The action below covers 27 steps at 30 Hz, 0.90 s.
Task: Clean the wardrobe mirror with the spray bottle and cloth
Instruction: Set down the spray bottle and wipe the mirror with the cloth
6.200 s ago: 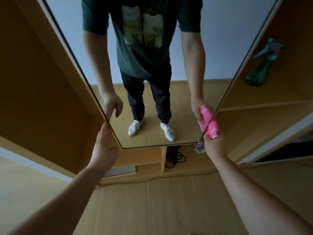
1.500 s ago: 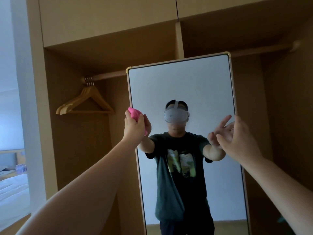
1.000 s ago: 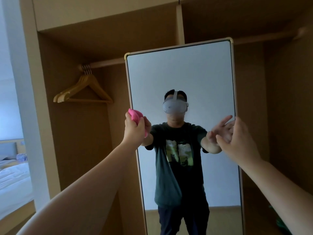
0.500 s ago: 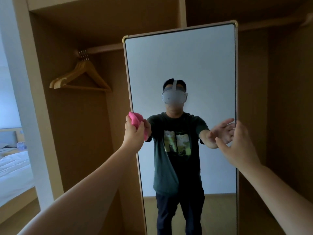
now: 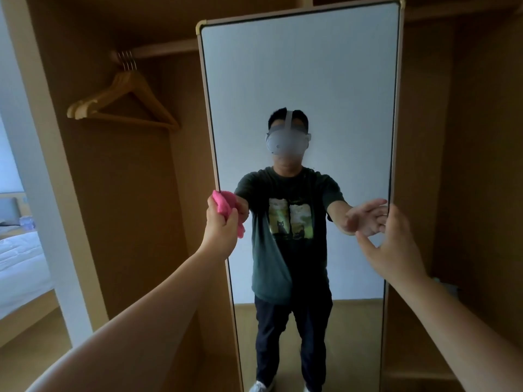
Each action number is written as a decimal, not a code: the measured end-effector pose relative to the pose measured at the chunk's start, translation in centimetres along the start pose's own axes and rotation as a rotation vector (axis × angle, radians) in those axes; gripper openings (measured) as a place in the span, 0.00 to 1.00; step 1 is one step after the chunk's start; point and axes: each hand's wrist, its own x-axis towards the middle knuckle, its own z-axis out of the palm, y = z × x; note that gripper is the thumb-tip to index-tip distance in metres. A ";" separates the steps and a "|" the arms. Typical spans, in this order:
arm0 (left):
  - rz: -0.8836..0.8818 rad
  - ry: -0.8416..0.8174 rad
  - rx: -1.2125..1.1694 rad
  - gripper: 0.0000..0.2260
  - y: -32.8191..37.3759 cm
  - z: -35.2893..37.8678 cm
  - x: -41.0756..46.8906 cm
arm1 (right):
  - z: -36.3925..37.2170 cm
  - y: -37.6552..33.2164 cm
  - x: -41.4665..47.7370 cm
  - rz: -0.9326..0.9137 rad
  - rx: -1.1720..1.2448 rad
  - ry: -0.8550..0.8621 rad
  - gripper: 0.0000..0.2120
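The tall wardrobe mirror (image 5: pixel 297 66) stands upright in front of me and reflects a person with both arms stretched out. My left hand (image 5: pixel 219 229) grips a bunched pink cloth (image 5: pixel 225 203) against the mirror's left edge, about halfway up. At the mirror's right edge my right hand (image 5: pixel 396 244) is open, with straight fingers at the frame. Behind my right wrist a small pale-green bit (image 5: pixel 444 284) peeks out; I cannot tell whether it is the spray bottle.
Wooden hangers (image 5: pixel 121 103) hang on the rail in the open wardrobe bay to the left. A bed with white sheets (image 5: pixel 19 258) shows past the wardrobe's left side. Right of the mirror are dark wooden shelves (image 5: pixel 467 165).
Six seconds ago the cloth was in my right hand at the mirror's lower right corner; now my left hand holds it. Over the last second it slid down the left edge.
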 end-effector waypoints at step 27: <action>-0.180 -0.105 0.030 0.17 -4.5 -0.3 -6.3 | 1.0 0.4 -4.8 0.153 -0.047 -0.104 0.39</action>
